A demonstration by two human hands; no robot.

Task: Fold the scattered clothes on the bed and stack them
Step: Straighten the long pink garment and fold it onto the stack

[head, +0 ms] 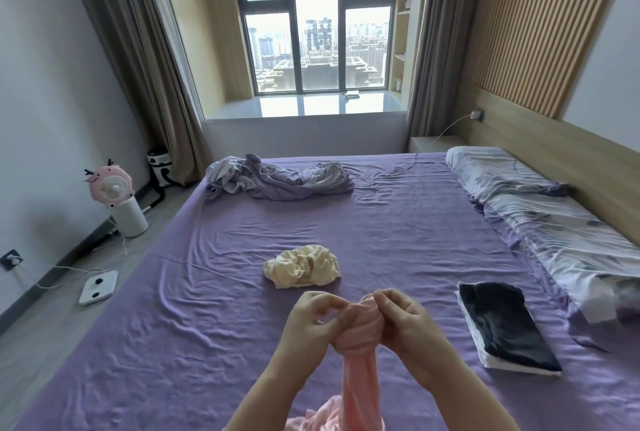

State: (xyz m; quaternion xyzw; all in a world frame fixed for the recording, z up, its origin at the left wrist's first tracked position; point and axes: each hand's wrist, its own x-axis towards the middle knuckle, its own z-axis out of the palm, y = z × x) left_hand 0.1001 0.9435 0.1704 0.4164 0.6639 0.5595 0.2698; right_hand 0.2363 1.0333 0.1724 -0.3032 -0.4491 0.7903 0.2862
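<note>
I see a plain purple sheet (pixel 398 223) over the whole bed. At six o'clock hangs a pale pink garment (pixel 358 371); just above centre, a cream one (pixel 301 266). At four o'clock, a black piece (pixel 505 323) tops a white one. At three o'clock, the pillows (pixel 554 223) are grey-lilac with leaf prints.

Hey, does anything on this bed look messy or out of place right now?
Yes. A cream garment lies crumpled mid-bed, and a purple-grey heap sprawls at the far edge. The folded stack sits neat. Both hands, left and right, grip a bunched pink garment.
</note>
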